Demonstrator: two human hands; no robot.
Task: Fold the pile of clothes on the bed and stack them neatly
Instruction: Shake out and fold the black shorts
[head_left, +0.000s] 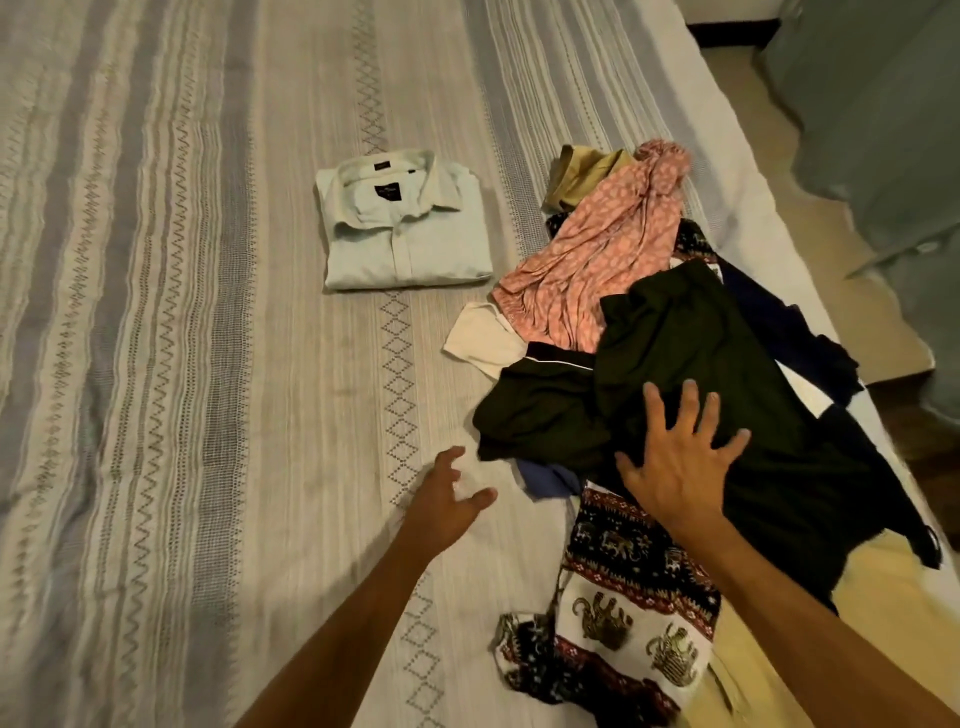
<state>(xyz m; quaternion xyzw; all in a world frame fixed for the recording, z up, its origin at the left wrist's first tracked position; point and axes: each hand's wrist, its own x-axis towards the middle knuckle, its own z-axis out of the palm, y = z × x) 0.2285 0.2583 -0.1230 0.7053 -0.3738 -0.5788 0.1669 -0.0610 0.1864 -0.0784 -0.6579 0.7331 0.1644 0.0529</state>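
Note:
A loose pile of clothes lies along the right side of the bed. On top is a dark green garment (691, 358), and my right hand (675, 462) rests flat on it with fingers spread. My left hand (447, 499) hovers over the bedspread just left of the pile, fingers loosely curled, holding nothing. A pink patterned garment (602, 249) lies farther back, and an elephant-print garment (623, 613) lies nearest me. A folded pale shirt (400, 228) sits apart, to the left of the pile.
The striped grey and cream bedspread (182, 312) stretches wide to the left. A yellow cloth (841, 639) lies under the pile at the near right. The bed's right edge drops to the floor, where a grey-green cover (878, 114) hangs.

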